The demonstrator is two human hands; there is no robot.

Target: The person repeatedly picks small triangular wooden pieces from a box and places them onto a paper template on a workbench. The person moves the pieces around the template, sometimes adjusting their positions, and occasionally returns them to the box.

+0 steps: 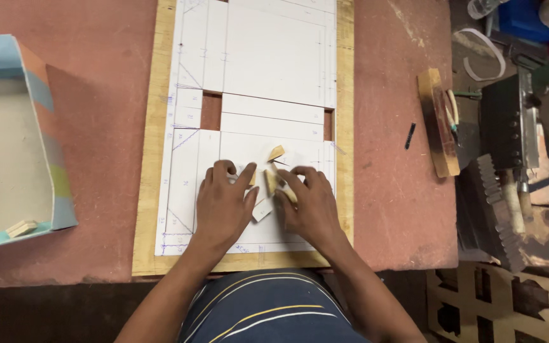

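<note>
Both hands on the white marked sheet (268, 70): left hand (223, 206) pinning it flat, fingers spread; right hand (309, 203) pinching small wood blocks (272, 180) for alignment.

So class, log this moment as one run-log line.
left hand: pressing white card sheet | right hand: on small wooden pieces | sheet on plywood board | open box far left
</note>
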